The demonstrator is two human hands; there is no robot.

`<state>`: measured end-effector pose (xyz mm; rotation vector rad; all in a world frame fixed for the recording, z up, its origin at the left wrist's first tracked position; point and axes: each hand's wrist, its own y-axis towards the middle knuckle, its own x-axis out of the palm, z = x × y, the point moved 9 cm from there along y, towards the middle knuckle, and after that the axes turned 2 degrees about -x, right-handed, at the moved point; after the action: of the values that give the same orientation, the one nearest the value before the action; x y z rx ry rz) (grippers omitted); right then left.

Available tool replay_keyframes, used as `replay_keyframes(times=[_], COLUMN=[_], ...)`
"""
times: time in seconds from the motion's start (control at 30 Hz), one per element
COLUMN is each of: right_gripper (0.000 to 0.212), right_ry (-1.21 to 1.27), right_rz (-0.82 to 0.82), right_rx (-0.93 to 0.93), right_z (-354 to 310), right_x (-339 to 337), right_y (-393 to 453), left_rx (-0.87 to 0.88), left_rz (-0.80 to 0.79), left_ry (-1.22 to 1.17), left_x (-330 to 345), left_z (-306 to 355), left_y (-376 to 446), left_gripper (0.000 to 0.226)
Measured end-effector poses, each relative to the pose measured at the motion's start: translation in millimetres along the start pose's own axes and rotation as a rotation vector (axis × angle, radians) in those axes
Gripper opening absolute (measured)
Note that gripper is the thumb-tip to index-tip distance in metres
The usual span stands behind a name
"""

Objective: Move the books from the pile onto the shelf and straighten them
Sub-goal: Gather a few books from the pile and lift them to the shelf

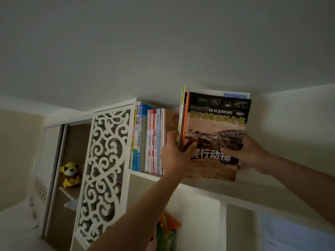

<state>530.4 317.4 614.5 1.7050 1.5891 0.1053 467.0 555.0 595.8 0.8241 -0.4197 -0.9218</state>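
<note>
At high shelf, both hands grip small book stack: left hand clamps spines, right hand supports cover, probably keeping stack squared for sliding beside standing books.

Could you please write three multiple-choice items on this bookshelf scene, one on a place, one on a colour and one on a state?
1. Where does the yellow plush toy sit?
A. On a lower shelf, left of the white carved lattice panel
B. On top of the upright row of shelved books
C. In the right hand

2. What colour is the spine beside the crocodile-cover book in the held bundle?
A. Purple
B. Orange
C. Silver

3. How is the held bundle gripped?
A. By the left hand alone
B. By neither hand
C. By both hands, the right hand on its other edge

Answers: 1 A, the toy shows left of the panel, below the books' level. 2 B, an orange strip runs along the cover's left edge. 3 C, each hand has a thumb on the cover.
</note>
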Motion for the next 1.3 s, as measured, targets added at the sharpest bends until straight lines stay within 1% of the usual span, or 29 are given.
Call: replay_keyframes(times=[0.1,0.17,0.23,0.27,0.33,0.43,0.6,0.67,0.73,0.77,0.8,0.83,0.87,0.9,0.97,1.03,1.07,1.13,1.23,1.3], right_gripper=[0.076,0.072,0.071,0.071,0.070,0.071,0.056,0.050,0.045,0.052,0.066,0.078,0.084,0.086,0.089,0.094,0.098,0.102,0.103,0.103], right_ry=[0.007,0.054,0.033,0.026,0.050,0.075,0.170,0.112,-0.116,-0.273,-0.416,-0.492,-0.485,-0.415,-0.265,-0.291,-0.339,-0.390,-0.356,-0.359], right_rz=[-0.069,-0.130,-0.170,-0.182,-0.201,-0.223,-0.267,-0.241,-0.131,-0.043,0.059,0.137,0.157,0.100,-0.099,-0.228,-0.240,-0.203,-0.165,-0.164], right_rx=[0.095,0.150,0.174,0.180,0.193,0.197,0.155,0.087,-0.054,-0.114,-0.161,-0.201,-0.257,-0.309,-0.364,-0.356,-0.358,-0.373,-0.429,-0.408], right_z=[26.9,39.9,42.8,43.5,46.0,46.3,40.3,38.7,25.3,17.2,9.1,0.4,-10.1,-19.7,-37.4,-48.7,-50.9,-51.6,-46.2,-40.6], right_x=[18.0,30.1,39.6,43.9,54.6,71.8,96.1,98.1,92.2,87.8,82.9,81.6,86.4,96.9,125.0,146.7,153.4,160.8,169.2,168.7], right_y=[20.3,33.8,45.9,52.1,65.5,81.5,95.1,101.5,106.0,105.9,105.3,103.1,98.6,92.6,79.7,68.3,66.2,65.8,67.2,72.3], left_rx=[-0.028,-0.016,0.017,0.030,0.046,0.063,0.089,0.082,0.075,0.080,0.098,0.135,0.193,0.270,0.421,0.485,0.487,0.470,0.449,0.455], left_rz=[-0.097,-0.197,-0.298,-0.322,-0.314,-0.279,-0.213,-0.225,-0.235,-0.233,-0.225,-0.205,-0.176,-0.156,-0.196,-0.291,-0.326,-0.345,-0.321,-0.296], left_ry=[0.078,0.108,0.121,0.117,0.117,0.190,0.349,0.387,0.398,0.400,0.406,0.419,0.427,0.426,0.433,0.472,0.500,0.569,0.635,0.657], left_x=[6.3,6.1,5.9,4.8,0.2,-2.7,-4.1,-0.5,2.7,4.5,5.8,6.5,6.1,5.7,9.0,11.1,10.8,8.6,6.5,3.6], left_z=[-27.8,-39.7,-46.2,-48.7,-53.1,-60.9,-73.0,-80.7,-88.0,-91.0,-92.8,-92.7,-90.2,-86.6,-81.9,-85.9,-90.5,-99.0,-104.1,-102.2], left_y=[11.4,14.4,13.4,12.8,15.5,25.4,40.1,44.0,43.0,41.9,40.2,38.7,36.7,35.1,34.0,34.7,36.7,41.5,44.2,44.6], left_gripper=[0.049,0.051,0.058,0.063,0.070,0.075,0.079,0.080,0.083,0.085,0.086,0.088,0.089,0.092,0.096,0.098,0.099,0.101,0.099,0.098])
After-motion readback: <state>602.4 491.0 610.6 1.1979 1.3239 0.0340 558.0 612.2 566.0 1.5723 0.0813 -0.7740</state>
